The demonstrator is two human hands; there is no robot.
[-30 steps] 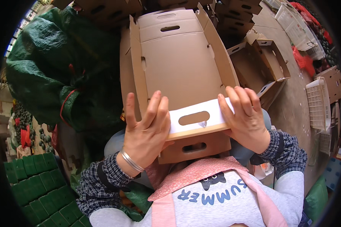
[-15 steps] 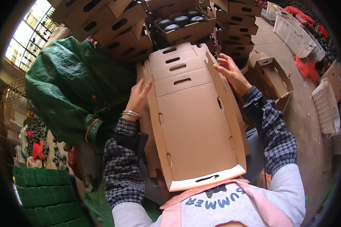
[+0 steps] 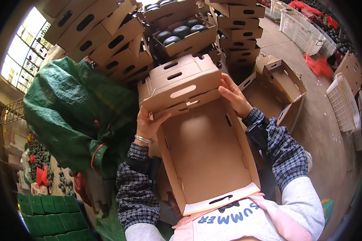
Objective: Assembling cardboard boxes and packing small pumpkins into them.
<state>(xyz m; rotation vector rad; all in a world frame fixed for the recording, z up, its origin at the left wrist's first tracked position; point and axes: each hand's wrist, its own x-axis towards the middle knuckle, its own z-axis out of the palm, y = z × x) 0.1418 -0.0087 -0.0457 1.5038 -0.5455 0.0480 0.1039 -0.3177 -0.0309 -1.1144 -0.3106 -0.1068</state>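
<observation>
A shallow brown cardboard box (image 3: 215, 154) rests against my body, its pale near end (image 3: 223, 198) with a slotted handle hole facing me. Its far end panel (image 3: 182, 91), pierced by an oblong handle hole, stands folded up. At the panel's left end, my left hand (image 3: 148, 123) grips the cardboard between thumb and fingers. My right hand (image 3: 234, 95) pinches the opposite end, by the box's right side wall. Beyond the panel lie more creased cardboard flaps (image 3: 177, 69) with handle holes.
Cardboard boxes (image 3: 96, 34) are stacked high at the back left and back right (image 3: 241, 34). Between them a box holds dark round fruit (image 3: 182, 31). A green tarpaulin bundle (image 3: 74, 116) bulges on the left. Two empty boxes (image 3: 285, 78) and white crates (image 3: 301, 30) stand at right.
Both hands have come in from beside the box and taken hold of its far end panel. That panel, lying flat earlier, now stands folded up toward me.
</observation>
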